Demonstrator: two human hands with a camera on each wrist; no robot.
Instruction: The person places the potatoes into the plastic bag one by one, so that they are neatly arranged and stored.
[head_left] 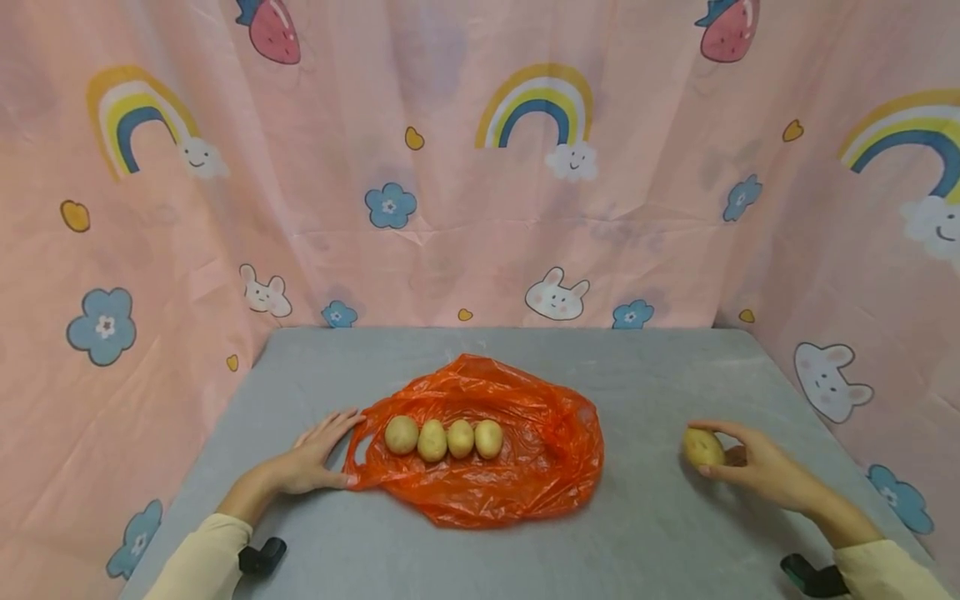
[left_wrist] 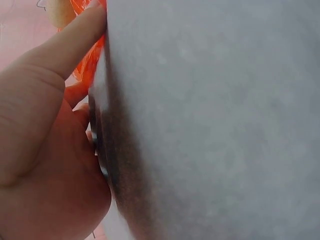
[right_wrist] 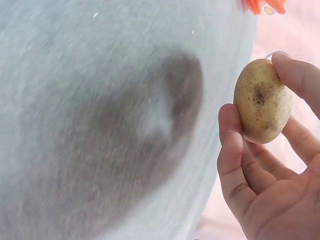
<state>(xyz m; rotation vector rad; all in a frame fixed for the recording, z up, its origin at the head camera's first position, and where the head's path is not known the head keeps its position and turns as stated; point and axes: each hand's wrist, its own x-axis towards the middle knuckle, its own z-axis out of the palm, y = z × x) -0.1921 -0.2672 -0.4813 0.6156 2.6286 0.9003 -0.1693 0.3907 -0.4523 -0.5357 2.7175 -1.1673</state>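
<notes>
A red plastic bag point(head_left: 525, 492) lies flat on the table, with several potatoes point(head_left: 432, 440) in a row on its left half. At the bag's left end, by the handle loops, my left hand point(head_left: 311, 458) rests with thumb and fingers spread, fingertips right at the bag's edge. The left wrist view shows the thumb along a strip of the red bag point(left_wrist: 92, 60). To the right of the bag, my right hand point(head_left: 772, 467) holds a single potato point(right_wrist: 263, 101) between thumb and fingertips. That potato has a dark blemish and casts a shadow on the table.
The grey table point(head_left: 645, 542) ends at a pink patterned curtain point(head_left: 450, 258) behind and on both sides. Black wrist devices show near each sleeve, one at the left wrist point(head_left: 262, 557) and one at the right wrist point(head_left: 813, 575).
</notes>
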